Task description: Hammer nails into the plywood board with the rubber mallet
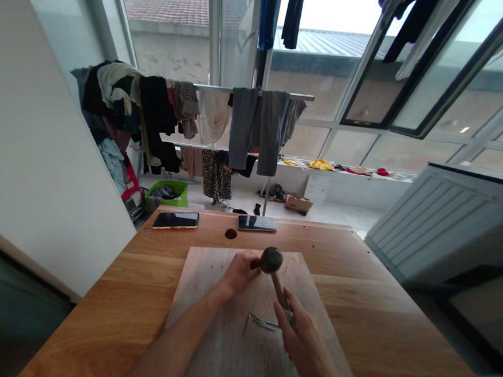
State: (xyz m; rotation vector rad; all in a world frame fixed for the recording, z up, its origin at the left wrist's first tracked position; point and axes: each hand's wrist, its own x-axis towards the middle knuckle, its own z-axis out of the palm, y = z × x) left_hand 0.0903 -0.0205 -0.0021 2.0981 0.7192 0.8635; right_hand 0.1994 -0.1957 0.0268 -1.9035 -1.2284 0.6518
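Near the far left corner of the wooden board (231, 356), dark specks (217, 265) may be finished nail spots, but are too small to tell. Right of them, toward the board's far edge, the left hand (242, 272) has its fingers drawn in; whether they pinch anything cannot be told. Mid-board, loose nails (263, 322) lie undriven, so those seem left. Toward the right edge, the right hand (297, 325) wraps the handle of the hammer (271, 260), its head beside the left fingers. Counted: two phones (176, 220) along the worktop's (110, 293) far edge, one board, at least three nails, one hammer.
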